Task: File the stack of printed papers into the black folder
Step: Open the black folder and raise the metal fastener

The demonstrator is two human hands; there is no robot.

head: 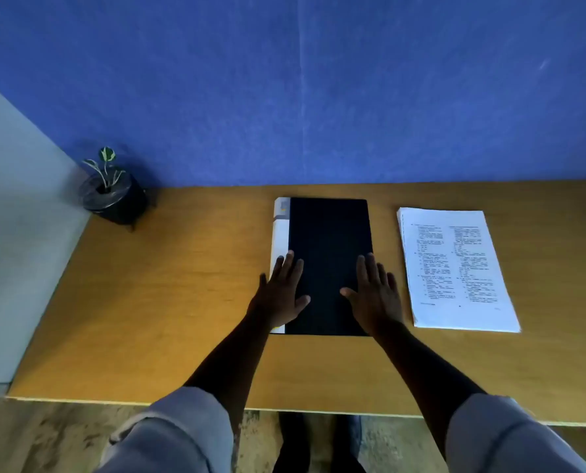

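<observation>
Both hands — left hand (282, 291), right hand (376, 295) — lie flat and empty on the shut folder (329, 247) mid-frame — opening it comes next, papers (455, 268) waiting right.

Bare table (182, 302) lies left and near; the folder (329, 240), paper stack (455, 268) and far-left potted plant (114, 196) obstruct.
</observation>
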